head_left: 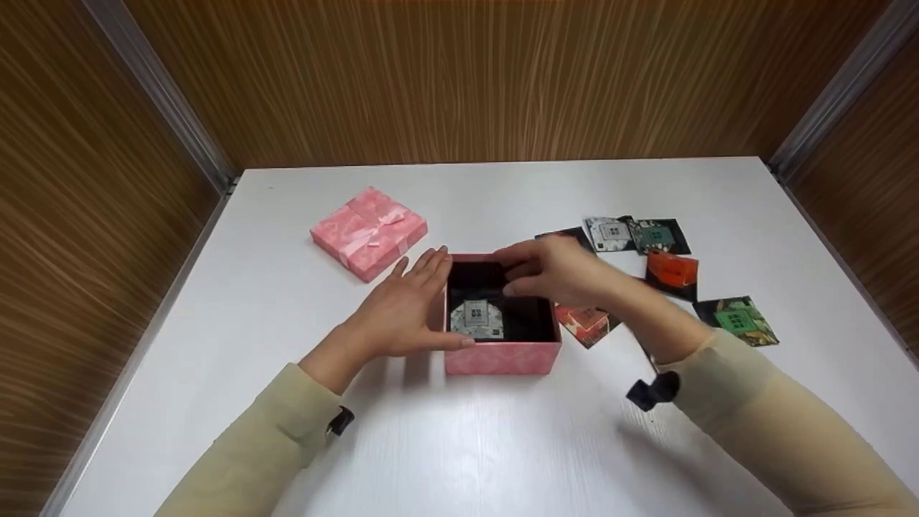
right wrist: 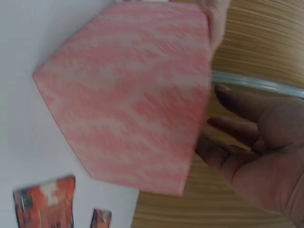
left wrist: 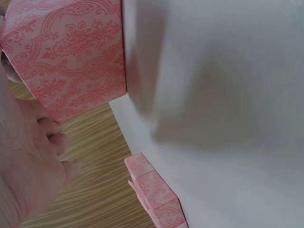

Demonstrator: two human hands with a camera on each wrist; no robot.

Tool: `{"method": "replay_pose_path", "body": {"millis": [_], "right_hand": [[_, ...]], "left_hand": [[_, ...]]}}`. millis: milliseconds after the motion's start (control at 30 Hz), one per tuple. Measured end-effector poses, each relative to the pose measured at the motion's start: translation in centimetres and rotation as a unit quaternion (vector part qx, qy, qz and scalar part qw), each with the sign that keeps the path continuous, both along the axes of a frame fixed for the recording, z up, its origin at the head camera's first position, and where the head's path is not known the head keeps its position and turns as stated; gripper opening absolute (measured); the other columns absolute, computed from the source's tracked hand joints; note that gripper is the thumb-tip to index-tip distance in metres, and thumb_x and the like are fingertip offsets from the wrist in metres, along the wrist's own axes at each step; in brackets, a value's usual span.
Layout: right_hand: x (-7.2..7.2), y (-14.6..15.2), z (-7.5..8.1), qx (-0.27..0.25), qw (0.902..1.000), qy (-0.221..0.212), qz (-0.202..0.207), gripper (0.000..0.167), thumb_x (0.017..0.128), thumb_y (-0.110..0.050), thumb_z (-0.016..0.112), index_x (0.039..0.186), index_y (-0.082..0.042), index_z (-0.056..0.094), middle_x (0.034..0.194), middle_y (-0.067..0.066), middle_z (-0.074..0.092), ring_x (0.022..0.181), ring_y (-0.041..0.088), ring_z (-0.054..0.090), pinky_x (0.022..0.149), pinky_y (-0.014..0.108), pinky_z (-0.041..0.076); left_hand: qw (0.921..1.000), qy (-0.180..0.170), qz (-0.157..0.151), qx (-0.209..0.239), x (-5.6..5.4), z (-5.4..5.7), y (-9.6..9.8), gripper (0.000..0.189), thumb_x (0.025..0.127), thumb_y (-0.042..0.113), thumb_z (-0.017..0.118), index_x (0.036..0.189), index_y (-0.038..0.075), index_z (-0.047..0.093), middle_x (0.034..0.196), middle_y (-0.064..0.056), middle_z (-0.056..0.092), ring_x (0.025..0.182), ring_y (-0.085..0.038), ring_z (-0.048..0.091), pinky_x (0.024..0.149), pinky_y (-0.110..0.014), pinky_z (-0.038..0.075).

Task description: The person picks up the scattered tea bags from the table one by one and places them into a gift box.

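Observation:
A pink patterned box (head_left: 502,359) with a dark inside stands lidless on the white table. Inside, at its left, lies a flat silver-grey sachet (head_left: 477,321). My left hand (head_left: 402,309) rests against the box's left side, fingers extended along the rim and thumb over the front edge. Over the box's right rim reaches my right hand (head_left: 567,273), its fingertips at the opening. In the right wrist view, the right hand (right wrist: 261,147) has thumb and fingers apart beside the box wall (right wrist: 128,99), with nothing seen between them.
The pink lid (head_left: 370,233) with a ribbon bow lies back left. Right of the box are a red sachet (head_left: 586,327), a dark one (head_left: 576,235) partly behind my hand, a silver (head_left: 612,233), a teal (head_left: 659,237), an orange (head_left: 673,271) and a green one (head_left: 737,321). Wood-grain panels (head_left: 459,79) enclose the table.

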State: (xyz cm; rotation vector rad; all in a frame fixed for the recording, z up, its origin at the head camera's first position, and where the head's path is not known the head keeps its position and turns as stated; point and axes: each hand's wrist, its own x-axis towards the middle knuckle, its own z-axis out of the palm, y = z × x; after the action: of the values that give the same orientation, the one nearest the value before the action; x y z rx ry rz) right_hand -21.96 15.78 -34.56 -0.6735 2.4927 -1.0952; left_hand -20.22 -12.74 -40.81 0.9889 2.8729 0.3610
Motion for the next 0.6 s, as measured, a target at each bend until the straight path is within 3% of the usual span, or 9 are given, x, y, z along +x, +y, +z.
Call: {"method": "replay_pose_path", "body": {"millis": [133,200,300,467,600], "right_hand": [[-0.1,4.1,1.5,-0.041,0.9986,0.029,-0.014,0.052,0.099,-0.014,0.077,0.148,-0.005,0.062,0.139,0.013,0.069,0.123,0.027,0.070,0.098,0.032,0.058],[-0.4,6.6,1.9,-0.045,0.9968,0.053,-0.039,0.050,0.100,-0.015,0.076,0.148,-0.007,0.063,0.138,0.011,0.070,0.122,0.026,0.070,0.095,0.024,0.057],[-0.8,10.4,2.2,-0.034,0.9919,0.080,-0.093,0.048,0.101,-0.018,0.075,0.147,-0.009,0.064,0.137,0.012,0.070,0.116,0.012,0.071,0.090,0.016,0.056],[-1.6,16.7,1.1,-0.017,0.9793,0.101,-0.175,0.046,0.101,-0.022,0.076,0.145,-0.008,0.067,0.137,0.017,0.070,0.103,-0.006,0.067,0.083,0.013,0.055],[-1.8,21.1,-0.5,0.023,0.9730,0.091,-0.211,0.050,0.103,-0.032,0.074,0.146,-0.008,0.065,0.141,0.018,0.067,0.112,0.000,0.064,0.085,0.008,0.048]], "left_hand": [[1.0000,0.001,-0.001,-0.006,0.0,-0.1,0.0,0.132,0.084,0.094,0.049,0.169,0.003,0.009,0.178,-0.013,0.006,0.164,-0.027,0.005,0.131,-0.052,0.010],[1.0000,0.000,-0.003,-0.007,-0.1,-0.1,0.1,0.131,0.084,0.093,0.050,0.169,0.002,0.009,0.178,-0.013,0.006,0.164,-0.027,0.005,0.131,-0.052,0.010],[0.9999,-0.004,-0.002,-0.010,0.0,0.0,0.2,0.131,0.084,0.093,0.050,0.169,0.003,0.008,0.178,-0.012,0.005,0.164,-0.027,0.004,0.131,-0.051,0.009],[0.9999,-0.007,0.003,-0.009,0.1,0.0,0.1,0.132,0.083,0.095,0.047,0.170,0.004,0.008,0.178,-0.011,0.004,0.164,-0.026,0.003,0.131,-0.050,0.007],[1.0000,-0.006,0.006,-0.004,0.1,-0.1,0.1,0.132,0.083,0.096,0.047,0.170,0.004,0.009,0.178,-0.011,0.005,0.164,-0.025,0.005,0.131,-0.051,0.009]]}}
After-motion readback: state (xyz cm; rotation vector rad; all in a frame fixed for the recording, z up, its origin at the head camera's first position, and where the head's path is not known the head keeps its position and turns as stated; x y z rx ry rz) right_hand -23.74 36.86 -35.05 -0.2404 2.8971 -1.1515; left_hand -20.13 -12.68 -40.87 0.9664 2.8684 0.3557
